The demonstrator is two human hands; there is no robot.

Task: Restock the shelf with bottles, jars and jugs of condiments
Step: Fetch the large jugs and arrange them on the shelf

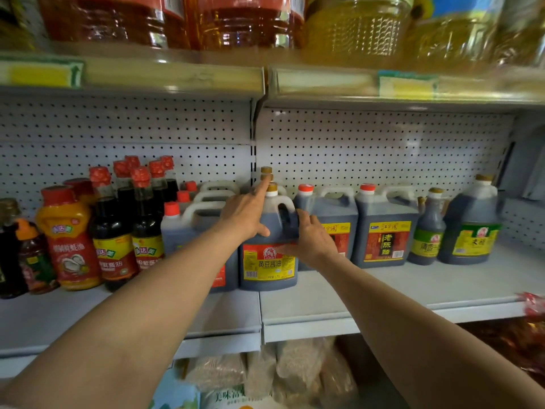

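The soy sauce jug stands upright on the middle shelf, at the join between the two shelf bays, its base near the front of the row of jugs. Both hands are on it. The left hand rests against the jug's upper left shoulder, thumb curled along the front and forefinger stretched up towards the gold cap. The right hand presses its spread fingers against the jug's right side, thumb lying across the red and yellow label. Neither hand is through the handle. The hold reads as a two-sided squaring grip: judged from the posture, the jug is being nudged into line with its neighbours and turned label-forward, not lifted.

The jug is dark, nearly black with its contents, with a pale moulded handle at the top right and a label whose red band sits above a yellow panel with a barcode. More gold caps show directly behind it, which suggests a file of the same product.

To its left stand white-handled jugs with red caps; to its right, square vinegar jugs. Bare shelf lies in front of those, so stock appears incomplete.
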